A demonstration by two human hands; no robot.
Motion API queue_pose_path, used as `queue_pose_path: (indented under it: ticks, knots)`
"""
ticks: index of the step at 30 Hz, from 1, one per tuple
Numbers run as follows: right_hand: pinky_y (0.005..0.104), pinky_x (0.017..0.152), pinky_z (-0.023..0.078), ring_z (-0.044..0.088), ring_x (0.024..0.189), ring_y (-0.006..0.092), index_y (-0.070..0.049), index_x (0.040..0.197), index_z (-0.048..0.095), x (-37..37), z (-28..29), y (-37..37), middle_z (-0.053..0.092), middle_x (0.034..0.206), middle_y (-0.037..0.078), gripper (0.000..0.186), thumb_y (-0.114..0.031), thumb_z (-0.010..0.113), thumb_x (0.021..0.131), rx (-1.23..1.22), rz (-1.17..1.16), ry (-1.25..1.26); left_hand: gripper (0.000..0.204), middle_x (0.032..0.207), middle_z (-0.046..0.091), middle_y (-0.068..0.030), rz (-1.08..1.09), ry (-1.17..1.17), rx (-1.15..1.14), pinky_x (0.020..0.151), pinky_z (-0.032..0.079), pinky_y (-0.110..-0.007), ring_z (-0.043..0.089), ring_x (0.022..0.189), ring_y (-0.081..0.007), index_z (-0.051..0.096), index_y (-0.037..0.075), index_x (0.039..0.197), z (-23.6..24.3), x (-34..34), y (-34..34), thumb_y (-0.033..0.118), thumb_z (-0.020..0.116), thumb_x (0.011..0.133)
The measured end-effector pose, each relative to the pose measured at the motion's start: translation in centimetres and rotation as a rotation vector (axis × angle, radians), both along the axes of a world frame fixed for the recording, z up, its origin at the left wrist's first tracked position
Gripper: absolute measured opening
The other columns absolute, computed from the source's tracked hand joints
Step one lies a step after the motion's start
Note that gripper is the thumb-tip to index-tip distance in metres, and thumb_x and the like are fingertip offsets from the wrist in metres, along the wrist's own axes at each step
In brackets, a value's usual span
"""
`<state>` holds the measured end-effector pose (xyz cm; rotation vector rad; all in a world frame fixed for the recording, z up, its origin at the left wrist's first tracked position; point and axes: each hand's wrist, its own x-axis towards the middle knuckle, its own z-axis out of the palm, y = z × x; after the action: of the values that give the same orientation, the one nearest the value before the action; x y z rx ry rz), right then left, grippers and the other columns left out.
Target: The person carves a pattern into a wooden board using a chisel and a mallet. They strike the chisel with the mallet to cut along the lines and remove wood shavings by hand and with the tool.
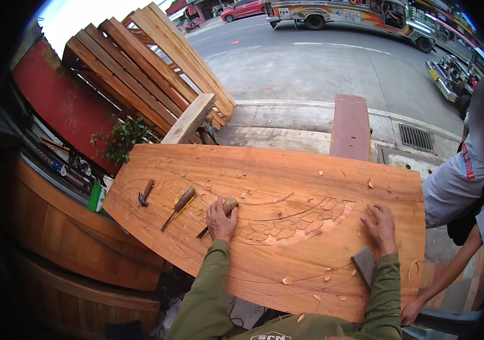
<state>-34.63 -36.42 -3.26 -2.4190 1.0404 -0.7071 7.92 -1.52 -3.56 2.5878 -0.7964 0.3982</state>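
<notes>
A large wooden panel [310, 164] lies before me, carved with a leafy band [293, 226] right of its middle. My left hand [222, 221] is closed over a chisel [230, 204]; its wooden handle end and dark blade stick out from under the fingers. My right hand [382, 229] rests on the panel past the carving's right end, fingers apart and holding nothing. Beside its wrist is a dark grey block [365, 266]. Left of my left hand lie another wooden-handled chisel [185, 199], a yellow pencil [184, 206] and a small hammer [146, 192].
Wood shavings [288, 280] are scattered over the panel. A person [460, 175] stands at the right edge, one hand [411, 313] near the panel's corner. Tall timber frames [140, 68] and a potted plant [126, 136] stand at the back left. Beyond runs a street with a jeepney [344, 17].
</notes>
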Motion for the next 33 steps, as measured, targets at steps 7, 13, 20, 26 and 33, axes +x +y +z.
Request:
queue_pose_path:
  ticks: [7,13,20,26,33]
  knots:
    - [0.0474,0.108,0.051,0.062,0.124,0.0364,-0.007,0.125,0.078,-0.1,-0.4,-0.1,0.071,0.127,0.016,0.048,-0.029,0.088,0.084,-0.017,0.011,-0.037,0.074,0.145,0.059,-0.0167,-0.002,-0.023,-0.007,0.114,0.046,-0.052,0.052,0.138,-0.037,0.052,0.01,0.156,-0.7,0.4,0.2,0.044,0.076,0.095]
    - [0.0473,0.107,0.052,0.063,0.124,0.0378,-0.007,0.126,0.078,-0.2,-0.8,-0.2,0.071,0.128,0.017,0.05,-0.032,0.089,0.084,-0.028,0.016,-0.018,0.073,0.144,0.06,-0.0168,-0.011,-0.039,-0.008,0.113,0.046,-0.051,0.054,0.136,-0.0374,0.053,0.01,0.155,-0.5,0.6,0.3,0.044,0.076,0.095]
    - [0.048,0.108,0.05,0.062,0.124,0.0362,-0.009,0.125,0.079,-0.2,-1.3,-0.6,0.071,0.128,0.016,0.05,-0.032,0.09,0.083,-0.029,0.018,-0.004,0.07,0.143,0.061,-0.0165,-0.003,-0.019,-0.016,0.112,0.047,-0.05,0.055,0.135,-0.0361,0.056,0.01,0.152,-0.1,0.2,0.0,0.043,0.076,0.094]
    - [0.0472,0.11,0.049,0.061,0.127,0.0352,-0.01,0.126,0.079,-0.2,-0.6,0.0,0.071,0.129,0.015,0.049,-0.032,0.09,0.084,-0.039,0.007,0.005,0.069,0.142,0.062,-0.0163,-0.002,-0.033,-0.025,0.113,0.047,-0.051,0.055,0.135,-0.0365,0.056,0.011,0.152,-0.6,0.0,0.1,0.043,0.076,0.094]
    - [0.0475,0.111,0.048,0.06,0.129,0.035,-0.011,0.127,0.079,-0.4,-0.7,0.0,0.071,0.131,0.015,0.049,-0.033,0.09,0.084,-0.032,0.011,-0.003,0.068,0.141,0.063,-0.0167,-0.004,-0.042,-0.047,0.112,0.047,-0.051,0.055,0.134,-0.0371,0.057,0.011,0.151,-0.6,0.0,0.0,0.042,0.077,0.094]
